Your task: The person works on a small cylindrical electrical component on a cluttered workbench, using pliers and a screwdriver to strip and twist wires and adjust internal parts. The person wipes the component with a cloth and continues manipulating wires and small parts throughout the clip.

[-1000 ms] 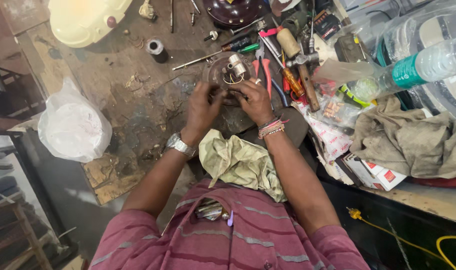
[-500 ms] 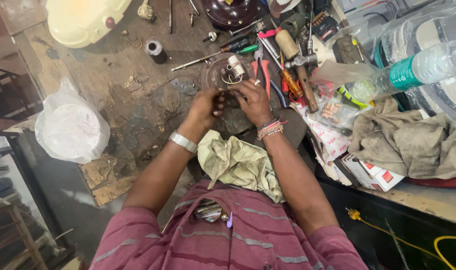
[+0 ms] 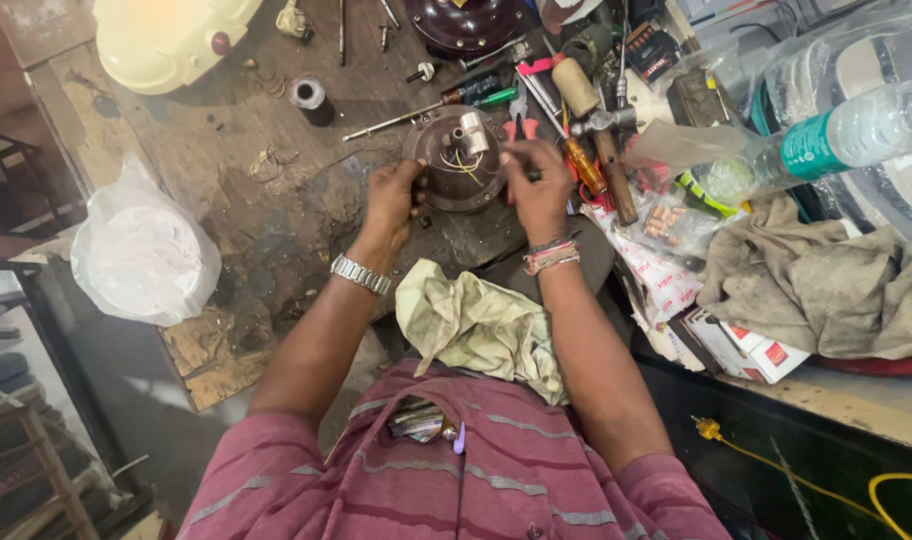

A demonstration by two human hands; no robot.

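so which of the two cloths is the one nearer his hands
The crumpled pale green cloth, lying between the person's forearms just below the right hand and left hand. The grey-brown rag lies far off at the bench's right side.

Round dark metal motor housing [image 3: 456, 160], yellow wires exposed, silver shaft up, flat on worn workbench.

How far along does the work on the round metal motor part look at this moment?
Done: the round grey metal motor housing lies open on the worn wooden workbench, yellow wires exposed. In hand: the left hand steadies its rim and the right hand works at its other edge. Left: it looks unclosed, with the wooden-handled hammer and the dark maroon domed cover lying aside.
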